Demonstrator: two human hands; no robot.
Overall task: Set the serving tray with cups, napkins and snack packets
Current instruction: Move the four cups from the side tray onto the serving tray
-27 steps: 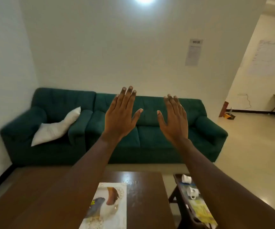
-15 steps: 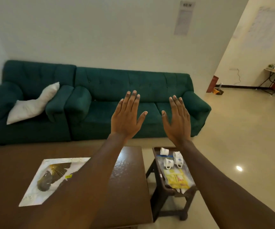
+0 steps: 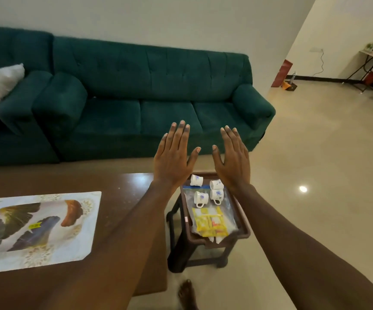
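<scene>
Head | left hand (image 3: 174, 162) grip flat, splayed, empty | right hand (image 3: 232, 163) same

The serving tray (image 3: 81, 231), a white rectangle printed with dark feathers and bearing a small yellow sticker, lies flat on the near left of the brown table (image 3: 123, 198). Well apart to its right, four small white cups (image 3: 217, 196) with blue flowers cluster at the far end of a dark stool (image 3: 184, 211), on a clear zip bag (image 3: 227, 211). A yellow snack packet (image 3: 209, 222) lies flat just nearer than the cups.
</scene>
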